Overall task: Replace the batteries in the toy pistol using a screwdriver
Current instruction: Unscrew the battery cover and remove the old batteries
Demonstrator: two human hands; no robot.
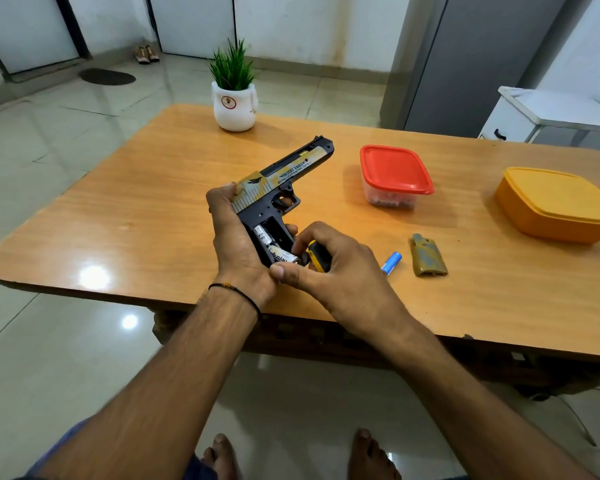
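My left hand (234,233) grips the black-and-gold toy pistol (284,174) by its rear and grip, barrel pointing away to the right. The grip's battery bay is uncovered and holds two silver batteries (274,247), the lower one tilted outward. My right hand (329,271) holds the yellow-and-black screwdriver (317,256) in its curled fingers while its thumb presses at the lower battery's end. A blue battery (391,263) lies on the table to the right. The removed camouflage grip cover (427,254) lies beside it.
On the wooden table (136,216) stand a clear box with a red lid (394,174), an orange lidded box (558,204) at the right edge and a white pot with a green plant (234,95) at the back. My bare feet show below.
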